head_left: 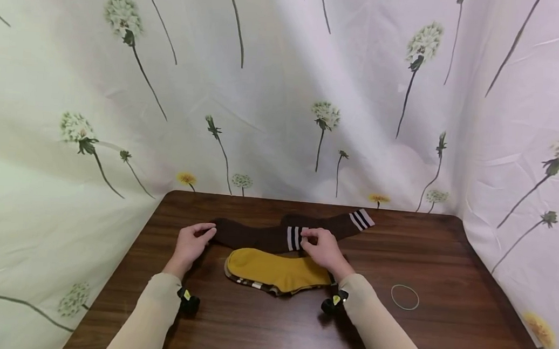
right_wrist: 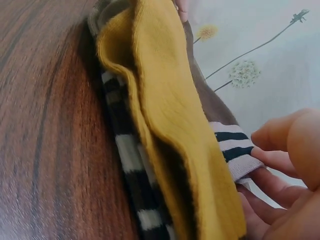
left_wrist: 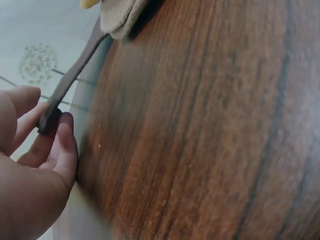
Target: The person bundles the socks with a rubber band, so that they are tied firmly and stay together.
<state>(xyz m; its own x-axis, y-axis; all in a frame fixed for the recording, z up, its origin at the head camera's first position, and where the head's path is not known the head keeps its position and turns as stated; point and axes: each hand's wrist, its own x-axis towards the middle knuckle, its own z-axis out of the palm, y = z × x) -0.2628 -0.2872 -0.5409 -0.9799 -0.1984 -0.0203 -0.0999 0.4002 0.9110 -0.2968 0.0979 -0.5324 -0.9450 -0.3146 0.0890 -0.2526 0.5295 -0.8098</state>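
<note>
Left hand and right hand pinch the front brown sock at nine and three o'clock; dragging toward six could rumple the yellow sock.

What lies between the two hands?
A brown sock runs from the left hand to the right hand; nearer the person lies a yellow sock over a patterned one. The head view shows this.

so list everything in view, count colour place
table: one, dark brown, centre
floral backdrop: one, white, behind table
yellow sock: at least one, yellow, mid-table
patterned sock: at least one, multicoloured, beneath yellow sock
brown socks: two, brown with stripes, beyond yellow sock
loop: one, pale green, table right
wrist cameras: two, black, wrists
sleeves: two, cream, forearms
left grip: one, bare, pinching nearer brown sock's toe
right grip: one, bare, pinching that sock's cuff
</note>
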